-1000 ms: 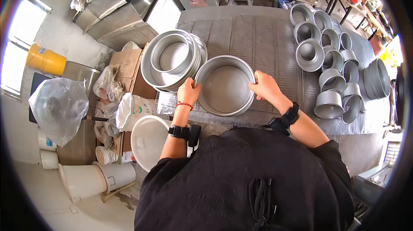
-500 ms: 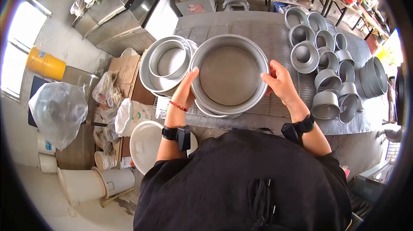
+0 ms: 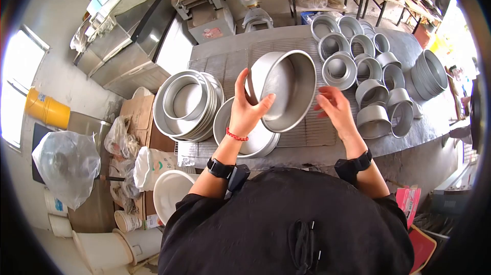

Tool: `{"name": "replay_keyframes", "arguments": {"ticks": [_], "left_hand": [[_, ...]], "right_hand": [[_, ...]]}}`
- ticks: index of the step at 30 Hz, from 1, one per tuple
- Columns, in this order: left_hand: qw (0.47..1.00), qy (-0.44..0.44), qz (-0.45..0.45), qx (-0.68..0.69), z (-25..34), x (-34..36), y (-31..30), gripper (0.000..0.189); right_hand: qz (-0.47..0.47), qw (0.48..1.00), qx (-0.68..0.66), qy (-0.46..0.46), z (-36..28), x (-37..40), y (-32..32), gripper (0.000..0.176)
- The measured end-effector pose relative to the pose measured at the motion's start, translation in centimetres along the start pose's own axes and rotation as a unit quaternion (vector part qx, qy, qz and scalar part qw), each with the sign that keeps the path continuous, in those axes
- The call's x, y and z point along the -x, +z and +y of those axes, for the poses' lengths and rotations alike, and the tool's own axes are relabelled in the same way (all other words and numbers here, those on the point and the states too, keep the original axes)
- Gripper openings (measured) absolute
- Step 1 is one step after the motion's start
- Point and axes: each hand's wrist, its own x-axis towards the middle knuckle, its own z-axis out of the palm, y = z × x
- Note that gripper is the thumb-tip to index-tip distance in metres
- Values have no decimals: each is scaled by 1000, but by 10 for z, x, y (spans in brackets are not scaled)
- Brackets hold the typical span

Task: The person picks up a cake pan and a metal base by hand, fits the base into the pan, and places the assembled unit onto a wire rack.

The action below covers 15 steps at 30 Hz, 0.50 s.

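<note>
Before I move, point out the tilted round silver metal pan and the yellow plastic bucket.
Tilted round silver metal pan [image 3: 280, 83]: head view, on its inside.
Yellow plastic bucket [image 3: 55, 111]: head view, on its side.

Round pan [image 3: 290, 91], silvery metal — tilted, aloft

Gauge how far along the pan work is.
Looks partway; the end point isn't visible.
Seemingly done: the left stack, nested, with a smaller pan inside its top pan.
In hand: a tilted pan, held by the left hand; right hand open beside it.
Probably left: the pans below and loose tins at right.
</note>
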Motion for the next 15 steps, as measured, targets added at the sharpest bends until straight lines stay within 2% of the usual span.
{"name": "replay_keyframes", "arguments": {"ticks": [1, 2, 4, 6, 9, 11, 12, 15], "left_hand": [[998, 6, -7, -57, 12, 0, 6, 98], [994, 54, -7, -98, 5, -2, 12, 100], [960, 180, 4, -212, 0, -7, 23, 103], [947, 193, -6, -256, 7, -5, 31, 103], [942, 205, -17, -266, 9, -4, 40, 103], [951, 175, -27, -254, 12, -2, 42, 102], [938, 200, -24, -281, 11, -4, 42, 102], [941, 193, -16, -279, 10, -6, 42, 99]], "right_hand": [[-35, 996, -76, 33, -3, 3, 2, 46], [-76, 988, -120, 67, -2, 4, 1, 53], [-80, 967, -217, 110, 5, 4, 4, 61], [-92, 945, -278, 148, 18, 1, 2, 71], [-95, 913, -355, 177, 20, 1, 1, 75], [-108, 898, -388, 175, 23, 1, -2, 74], [-118, 890, -404, 175, 24, 0, -3, 73], [-140, 872, -438, 164, 27, -1, -10, 67]]}}
